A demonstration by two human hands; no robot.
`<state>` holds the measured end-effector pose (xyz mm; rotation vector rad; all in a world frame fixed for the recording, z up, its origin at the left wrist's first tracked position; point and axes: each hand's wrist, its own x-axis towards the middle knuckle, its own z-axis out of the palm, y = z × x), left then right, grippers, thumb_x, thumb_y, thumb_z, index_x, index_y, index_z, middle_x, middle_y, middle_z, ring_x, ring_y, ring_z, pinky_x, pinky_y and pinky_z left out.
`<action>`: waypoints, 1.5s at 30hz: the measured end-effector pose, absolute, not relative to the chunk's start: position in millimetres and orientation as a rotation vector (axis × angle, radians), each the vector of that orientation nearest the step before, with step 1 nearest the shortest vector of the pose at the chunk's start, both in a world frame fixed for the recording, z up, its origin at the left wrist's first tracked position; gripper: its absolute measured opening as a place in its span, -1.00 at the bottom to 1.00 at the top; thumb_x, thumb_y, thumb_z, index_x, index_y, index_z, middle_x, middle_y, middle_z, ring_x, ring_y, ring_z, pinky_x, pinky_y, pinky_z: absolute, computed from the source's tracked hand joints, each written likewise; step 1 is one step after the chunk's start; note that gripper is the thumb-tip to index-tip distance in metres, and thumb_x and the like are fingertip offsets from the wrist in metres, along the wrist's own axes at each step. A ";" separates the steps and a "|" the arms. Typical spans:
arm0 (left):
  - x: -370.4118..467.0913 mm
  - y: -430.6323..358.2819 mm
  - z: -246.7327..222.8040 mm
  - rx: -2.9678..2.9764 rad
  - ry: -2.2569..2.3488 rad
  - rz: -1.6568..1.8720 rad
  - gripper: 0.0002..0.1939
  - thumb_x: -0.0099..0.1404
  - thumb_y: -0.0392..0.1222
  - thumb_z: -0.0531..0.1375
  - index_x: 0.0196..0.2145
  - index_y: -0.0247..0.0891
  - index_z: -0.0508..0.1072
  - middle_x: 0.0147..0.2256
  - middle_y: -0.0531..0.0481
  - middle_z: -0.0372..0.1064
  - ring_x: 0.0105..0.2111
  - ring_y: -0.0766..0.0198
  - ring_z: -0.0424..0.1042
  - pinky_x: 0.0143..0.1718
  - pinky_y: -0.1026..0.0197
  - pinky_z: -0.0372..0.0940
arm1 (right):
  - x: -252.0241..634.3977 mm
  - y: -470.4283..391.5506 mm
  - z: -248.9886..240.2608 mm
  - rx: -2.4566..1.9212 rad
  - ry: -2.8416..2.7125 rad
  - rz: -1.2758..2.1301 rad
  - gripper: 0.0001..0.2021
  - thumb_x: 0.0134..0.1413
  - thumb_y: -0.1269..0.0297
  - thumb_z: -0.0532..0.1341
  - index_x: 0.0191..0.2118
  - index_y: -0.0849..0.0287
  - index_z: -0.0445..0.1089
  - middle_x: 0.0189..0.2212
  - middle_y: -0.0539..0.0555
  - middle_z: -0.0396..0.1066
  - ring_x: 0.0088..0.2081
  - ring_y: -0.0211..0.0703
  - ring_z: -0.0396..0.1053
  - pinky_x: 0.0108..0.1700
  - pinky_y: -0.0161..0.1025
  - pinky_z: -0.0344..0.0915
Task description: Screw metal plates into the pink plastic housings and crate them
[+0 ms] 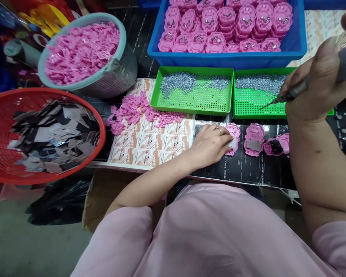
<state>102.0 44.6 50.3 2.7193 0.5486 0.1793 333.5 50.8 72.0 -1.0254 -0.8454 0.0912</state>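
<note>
My left hand rests on the black bench with its fingers bent over the left side of a pink plastic casing, holding it. A pale plate lies in that casing, partly under the fingertips. To the right lie a second pink casing with a greyish metal plate and a third, turned casing with a dark plate, its edge near my right forearm. My right hand is closed round a grey power screwdriver. Its thin bit points left and down over the right green tray, which holds small screws.
Another green tray of screws adjoins it. Behind stands a blue bin of stacked pink casings. Small pink parts lie loose at left. A grey-green basket holds more pink pieces; a red basket holds flat plates.
</note>
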 end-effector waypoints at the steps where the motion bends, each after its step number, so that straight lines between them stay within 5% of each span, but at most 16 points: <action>1: 103.2 41.6 48.8 2.750 0.536 0.164 -0.77 0.34 -0.12 0.20 -0.10 -0.24 0.52 -0.09 -0.03 0.46 -0.05 0.10 0.35 -0.02 0.05 0.17 | 334.6 50.9 70.5 -0.987 -0.885 0.033 -0.74 0.13 0.27 0.23 -0.12 0.14 0.16 -0.74 -0.33 0.06 -0.79 -0.42 0.08 -0.74 -0.40 0.00; 16: 107.3 33.9 44.9 2.896 0.478 0.117 -0.77 0.39 -0.15 0.11 -0.15 -0.28 0.51 -0.18 -0.10 0.45 -0.11 0.11 0.32 -0.08 0.08 0.10 | 331.9 58.1 69.8 -0.847 -0.956 -0.020 -0.52 -0.05 -0.05 0.33 -0.15 0.18 0.24 -0.79 -0.33 0.07 -0.84 -0.44 -0.05 -0.80 -0.42 -0.01; 39: 109.5 34.7 43.0 2.930 0.477 0.186 -0.79 0.35 -0.19 0.11 -0.19 -0.33 0.50 -0.23 -0.14 0.44 -0.16 0.09 0.33 -0.18 0.06 0.11 | 312.8 86.3 61.2 -0.999 -1.060 0.066 -0.71 0.09 -0.06 0.25 -0.24 -0.02 0.23 -0.75 -0.21 0.03 -0.77 -0.36 0.06 -0.73 -0.25 0.02; 45: 110.7 34.8 44.5 2.905 0.488 0.167 -0.81 0.33 -0.20 0.13 -0.21 -0.30 0.51 -0.24 -0.12 0.45 -0.16 0.08 0.34 -0.18 0.06 0.12 | 309.6 80.1 73.1 -1.129 -0.968 0.159 -0.50 -0.11 -0.21 0.32 -0.18 -0.04 0.16 -0.72 -0.20 0.07 -0.72 -0.32 0.07 -0.67 -0.24 0.07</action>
